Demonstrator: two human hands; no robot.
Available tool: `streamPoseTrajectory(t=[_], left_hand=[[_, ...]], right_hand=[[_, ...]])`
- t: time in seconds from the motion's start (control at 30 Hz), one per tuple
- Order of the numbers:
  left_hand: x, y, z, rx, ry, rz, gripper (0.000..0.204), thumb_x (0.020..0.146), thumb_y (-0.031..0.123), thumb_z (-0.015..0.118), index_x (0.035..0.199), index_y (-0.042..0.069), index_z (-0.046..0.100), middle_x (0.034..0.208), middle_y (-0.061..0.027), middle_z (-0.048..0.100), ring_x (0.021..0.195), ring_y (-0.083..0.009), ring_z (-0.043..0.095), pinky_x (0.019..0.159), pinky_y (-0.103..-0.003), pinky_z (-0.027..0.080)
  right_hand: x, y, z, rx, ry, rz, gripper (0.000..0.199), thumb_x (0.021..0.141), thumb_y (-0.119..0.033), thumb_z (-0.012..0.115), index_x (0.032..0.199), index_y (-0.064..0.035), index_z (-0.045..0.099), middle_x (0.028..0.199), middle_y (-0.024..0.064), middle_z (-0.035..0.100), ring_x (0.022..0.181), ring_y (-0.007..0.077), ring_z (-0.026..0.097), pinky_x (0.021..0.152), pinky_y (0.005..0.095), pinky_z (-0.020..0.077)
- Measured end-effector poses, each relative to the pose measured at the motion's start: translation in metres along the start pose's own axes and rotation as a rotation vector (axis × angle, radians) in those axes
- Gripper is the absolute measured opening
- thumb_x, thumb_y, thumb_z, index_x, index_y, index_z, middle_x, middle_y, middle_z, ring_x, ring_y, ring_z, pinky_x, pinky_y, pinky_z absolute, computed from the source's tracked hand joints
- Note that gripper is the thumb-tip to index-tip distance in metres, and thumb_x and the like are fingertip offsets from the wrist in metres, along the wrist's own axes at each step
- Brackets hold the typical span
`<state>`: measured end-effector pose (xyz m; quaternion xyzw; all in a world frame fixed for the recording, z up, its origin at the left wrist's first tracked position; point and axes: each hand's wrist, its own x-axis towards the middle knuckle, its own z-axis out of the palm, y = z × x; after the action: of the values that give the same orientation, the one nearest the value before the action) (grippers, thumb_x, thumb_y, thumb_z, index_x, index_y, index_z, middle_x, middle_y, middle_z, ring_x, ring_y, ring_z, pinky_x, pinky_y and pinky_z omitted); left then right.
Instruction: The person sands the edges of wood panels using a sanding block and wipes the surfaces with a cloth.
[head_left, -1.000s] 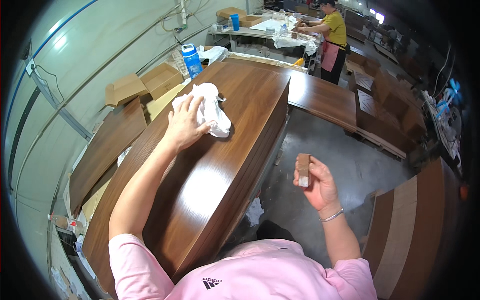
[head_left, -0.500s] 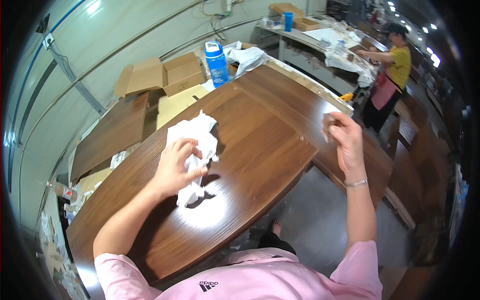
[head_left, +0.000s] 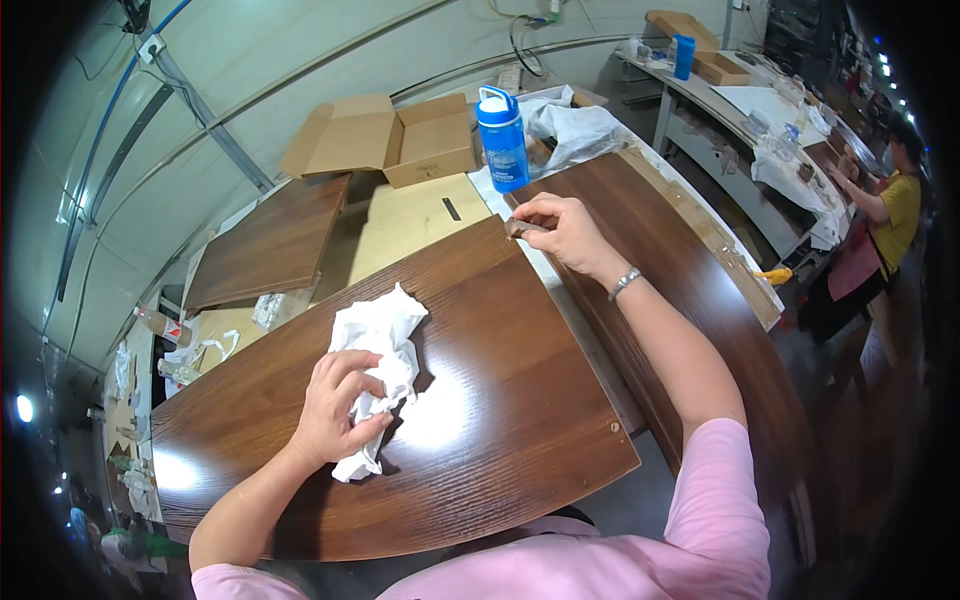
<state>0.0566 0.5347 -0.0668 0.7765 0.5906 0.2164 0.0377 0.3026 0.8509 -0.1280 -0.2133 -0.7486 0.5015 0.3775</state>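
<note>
A dark brown wood-grain panel (head_left: pixel 480 400) lies flat in front of me, with light glaring off its surface. My left hand (head_left: pixel 345 405) rests on it with fingers curled round a crumpled white cloth (head_left: pixel 385 325). At the panel's far right corner, my right hand (head_left: pixel 570 238) pinches a small brown piece (head_left: pixel 520 228) between thumb and fingers. The piece is close to the corner edge; its kind is too small to make out. A second brown panel (head_left: pixel 690 310) lies to the right, under my right forearm, with a narrow gap between the two.
Beyond the panel stand a blue bottle (head_left: pixel 502 140) and an open cardboard box (head_left: pixel 435 140). Another brown board (head_left: pixel 265 245) leans at the far left. A yellow-handled tool (head_left: pixel 775 276) lies by the table edge at right. A co-worker (head_left: pixel 890 210) stands at another bench.
My right hand has gone left and forward to the panel's far corner, still pinching the brown piece. The view has swung left. A gap now shows between the panels. My left hand stays on the cloth.
</note>
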Motion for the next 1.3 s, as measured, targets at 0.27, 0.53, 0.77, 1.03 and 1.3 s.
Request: streamPoseTrajectory(t=[0.27,0.53,0.77,1.03,1.3], left_hand=[[0.005,0.001,0.003,-0.02,0.011,-0.057,0.028,0.072,0.028,0.073,0.09,0.01,0.06,0.119,-0.013,0.059,0.113,-0.0336,0.053,0.099,-0.047,0.038],[0.0,0.0,0.001,0.0,0.02,-0.071,0.029,0.071,0.027,0.073,0.089,0.008,0.06,0.118,-0.0143,0.058,0.111,-0.0359,0.053,0.096,-0.047,0.039],[0.004,-0.002,0.007,-0.015,0.024,-0.063,0.029,0.072,0.028,0.071,0.088,0.008,0.058,0.121,-0.0162,0.057,0.11,-0.0375,0.052,0.096,-0.047,0.04],[-0.004,-0.001,0.006,-0.029,0.053,-0.125,0.03,0.072,0.028,0.071,0.087,0.006,0.057,0.12,-0.0174,0.057,0.109,-0.038,0.052,0.095,-0.047,0.04],[-0.002,0.0,0.009,-0.068,0.061,-0.14,0.034,0.078,0.034,0.07,0.091,0.005,0.058,0.12,-0.0187,0.057,0.11,-0.0378,0.053,0.094,-0.045,0.042]], right_hand=[[0.026,0.018,-0.002,-0.028,-0.018,-0.014,0.025,0.074,-0.006,0.07,0.099,0.0,0.073,0.091,0.0044,0.068,0.078,0.012,0.06,0.074,0.0269,0.0504],[-0.066,-0.023,-0.031,0.101,-0.23,0.015,0.019,0.078,-0.002,0.067,0.097,-0.0018,0.074,0.092,0.0025,0.067,0.085,0.0099,0.063,0.076,0.0253,0.0504],[-0.058,-0.021,-0.018,0.113,-0.051,-0.005,0.019,0.08,-0.002,0.068,0.098,0.0002,0.072,0.097,0.0031,0.067,0.087,0.0103,0.063,0.076,0.024,0.0511],[-0.156,-0.049,-0.037,0.155,-0.23,0.007,0.029,0.073,0.003,0.067,0.101,-0.0031,0.074,0.099,0.0041,0.068,0.092,0.0134,0.064,0.085,0.027,0.0515],[-0.162,-0.056,-0.025,0.172,-0.123,-0.023,0.028,0.075,0.003,0.065,0.101,-0.0028,0.073,0.099,0.0045,0.068,0.092,0.0125,0.065,0.083,0.0272,0.0524]])
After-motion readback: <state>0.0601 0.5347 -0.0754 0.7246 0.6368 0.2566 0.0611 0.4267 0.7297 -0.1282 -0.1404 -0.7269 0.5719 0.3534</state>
